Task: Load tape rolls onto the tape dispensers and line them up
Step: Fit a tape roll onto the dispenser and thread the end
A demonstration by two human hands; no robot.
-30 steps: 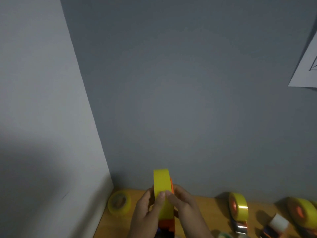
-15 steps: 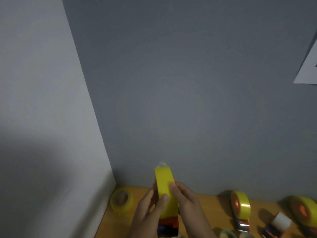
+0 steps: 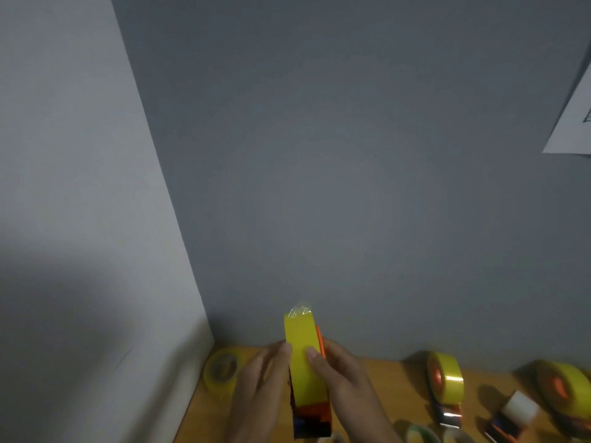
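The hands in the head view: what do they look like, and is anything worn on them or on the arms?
The left hand and the right hand are both bare: no gloves, rings or watch show. The forearms run bare to the bottom edge of the picture, with no sleeve in view. The fingernails look short and plain. The light is dim, so finer marks cannot be told.

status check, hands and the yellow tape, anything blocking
Left hand and right hand both grip the yellow tape roll seated on its orange dispenser. Loose roll lies left. Loaded dispenser stands right. Nothing blocking.
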